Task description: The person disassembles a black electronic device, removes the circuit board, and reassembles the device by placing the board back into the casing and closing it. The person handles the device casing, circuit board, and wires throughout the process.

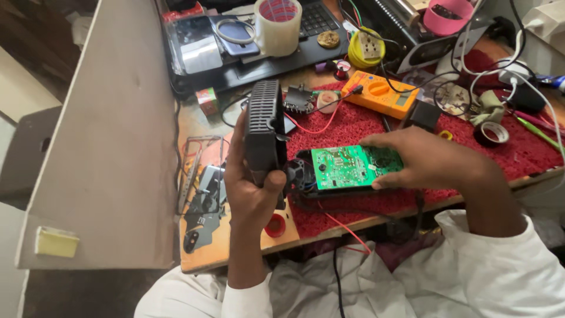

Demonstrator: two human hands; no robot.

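My left hand [250, 188] grips a black ribbed plastic cover [263, 129], held upright on its edge. My right hand [426, 159] holds a green circuit board [347, 166] that sits in the black lower half of the casing [306, 176], fingers across the board's right end. Board and casing hover just above a red mat [353, 126]. Black and red wires trail down from the casing toward my lap.
An orange multimeter [382, 94] with red probe leads lies behind the mat. A laptop [247, 41] with a clear tape roll [276, 26] stands at the back. Also about: black tape roll [491, 133], yellow tape roll [365, 50], white cables, wooden partition [112, 135] at left.
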